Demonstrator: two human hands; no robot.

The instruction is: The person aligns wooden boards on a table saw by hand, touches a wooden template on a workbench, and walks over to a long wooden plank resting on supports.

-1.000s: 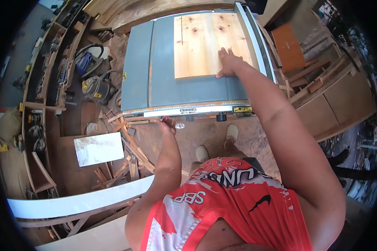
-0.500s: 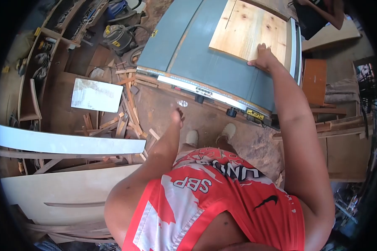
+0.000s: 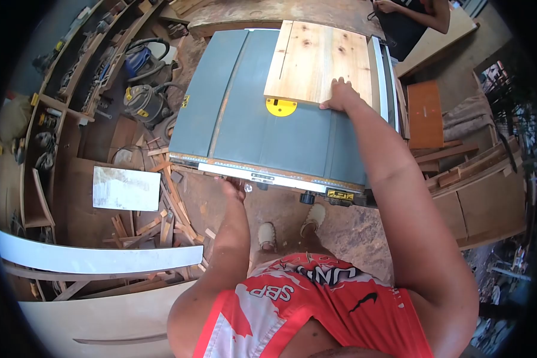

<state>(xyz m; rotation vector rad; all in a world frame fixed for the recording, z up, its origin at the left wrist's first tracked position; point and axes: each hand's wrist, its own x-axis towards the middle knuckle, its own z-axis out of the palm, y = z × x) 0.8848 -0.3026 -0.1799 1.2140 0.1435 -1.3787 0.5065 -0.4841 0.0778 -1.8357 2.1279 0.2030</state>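
A light wooden board [image 3: 319, 62] with knots and a narrow dark slit lies flat on the blue-grey saw table [image 3: 268, 137]. My right hand [image 3: 343, 95] is at its near edge, fingers spread over the top and thumb against the edge. Just in front of the board a yellow insert [image 3: 281, 107] shows in the table top. Along the board's right side runs a metal fence [image 3: 388, 89]. My left hand [image 3: 232, 188] is low by the table's front rail [image 3: 244, 174], its fingers apart and partly hidden at the rail, with nothing visible in them.
Another person [image 3: 409, 24] stands beyond the table's far right corner. Wood offcuts [image 3: 173, 209] and a white panel [image 3: 126, 188] lie to the left. Vacuum cleaners [image 3: 146, 104] stand beside open shelves [image 3: 59, 134]. An orange panel [image 3: 425, 113] is at the right.
The board has slid away from me along the fence with my right hand, uncovering the yellow insert. My left hand is back by the rail after being lower. The other person has come into view.
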